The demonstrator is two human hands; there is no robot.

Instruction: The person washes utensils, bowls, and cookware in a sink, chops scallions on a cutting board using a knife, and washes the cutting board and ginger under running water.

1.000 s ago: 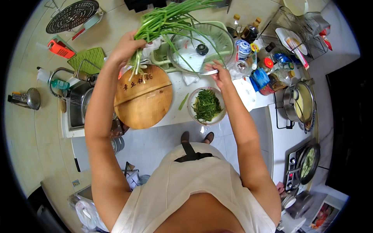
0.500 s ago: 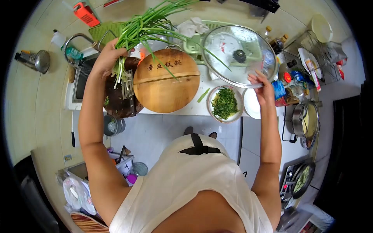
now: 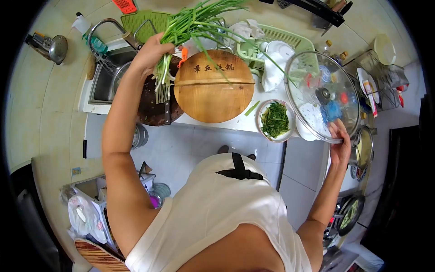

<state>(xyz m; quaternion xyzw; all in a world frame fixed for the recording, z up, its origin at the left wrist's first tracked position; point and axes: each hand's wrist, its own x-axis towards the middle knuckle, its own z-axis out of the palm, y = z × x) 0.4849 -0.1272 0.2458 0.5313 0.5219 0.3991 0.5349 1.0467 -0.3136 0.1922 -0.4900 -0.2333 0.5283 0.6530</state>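
Note:
My left hand (image 3: 153,53) is closed round a bunch of green onions (image 3: 195,28), whose white root ends hang below the fist. With my right hand (image 3: 340,140) I grip the rim of a clear glass lid (image 3: 308,97), held tilted at the right. Below the onions lies a dark round board (image 3: 152,102) with a cleaver (image 3: 167,111) on it. Beside the board is a round wooden lid (image 3: 215,99). A plate of cooked greens (image 3: 275,119) stands left of the glass lid, near the counter's front edge.
The sink (image 3: 102,93) is at the left. Behind the counter stands a green rack (image 3: 290,37) with a white cloth. A white plate (image 3: 307,129) lies partly under the glass lid. On the right are a steel pot (image 3: 364,147) and a pan (image 3: 352,216).
My right hand has carried the glass lid to the right, away from the green rack. The onions remain in my left hand, now over the dark board. The view has shifted too.

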